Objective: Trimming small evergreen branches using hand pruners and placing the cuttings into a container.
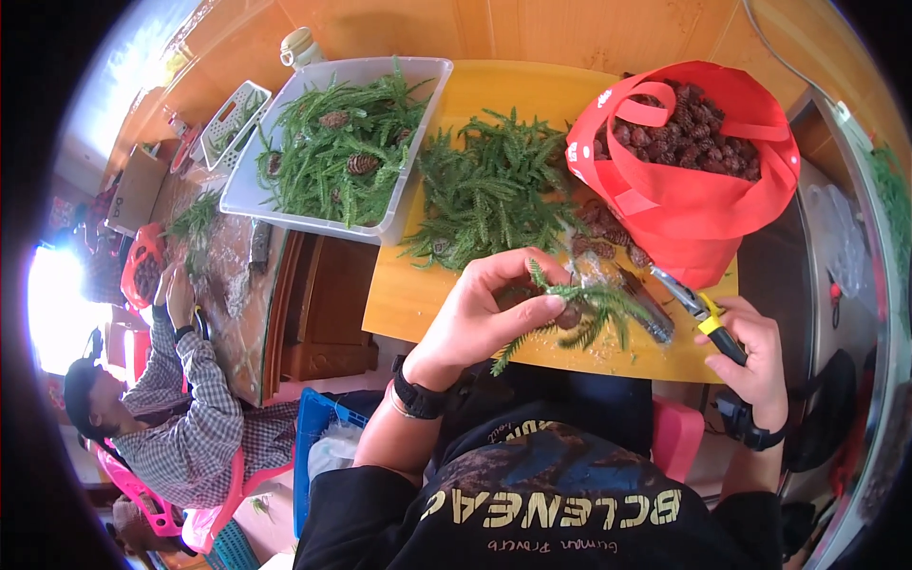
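Observation:
My left hand (480, 313) is closed on a green artificial pine sprig (610, 306), pinched between thumb and fingers above the table's near edge. A brown pine cone (570, 317) shows at the sprig's middle, partly hidden by the thumb. My right hand (750, 353) is wrapped round the yellow-and-black handles of a pair of pliers (686, 296). Their metal jaws point up and left, apart from the sprig. Beyond my left hand lies a heap of green sprigs (494, 185). Several loose pine cones (597, 233) and a dark bundle of thin rods (648, 309) lie between the hands.
A red bag (665, 214) full of pine cones stands at the table's far right. At the far left, a clear plastic bin (385, 228) holds sprigs with cones. Another person (190, 408) works at a side table on the left. A blue crate (306, 442) stands beside me.

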{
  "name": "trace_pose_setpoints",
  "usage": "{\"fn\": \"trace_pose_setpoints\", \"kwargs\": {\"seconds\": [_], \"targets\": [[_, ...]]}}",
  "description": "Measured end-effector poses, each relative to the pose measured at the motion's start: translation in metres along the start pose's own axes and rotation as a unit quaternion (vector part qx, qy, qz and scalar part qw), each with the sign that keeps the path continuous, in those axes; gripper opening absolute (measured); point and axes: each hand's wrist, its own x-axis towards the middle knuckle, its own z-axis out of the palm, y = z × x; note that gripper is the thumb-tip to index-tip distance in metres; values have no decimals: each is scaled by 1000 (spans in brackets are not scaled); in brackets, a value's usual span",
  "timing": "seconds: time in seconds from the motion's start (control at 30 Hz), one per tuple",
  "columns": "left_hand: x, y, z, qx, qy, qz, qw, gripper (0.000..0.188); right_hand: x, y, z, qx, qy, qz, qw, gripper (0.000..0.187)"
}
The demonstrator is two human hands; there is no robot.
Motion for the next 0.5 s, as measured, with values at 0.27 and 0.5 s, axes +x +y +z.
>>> {"fn": "trace_pose_setpoints", "kwargs": {"seconds": [0.27,0.5], "targets": [[-3,-12,-2,-160,-102,-86,978,27,42,-2,5,44,-138,-92,985,28],[0,-19,-12,-164,-124,-85,975,30,53,0,11,89,-164,-107,976,23]]}}
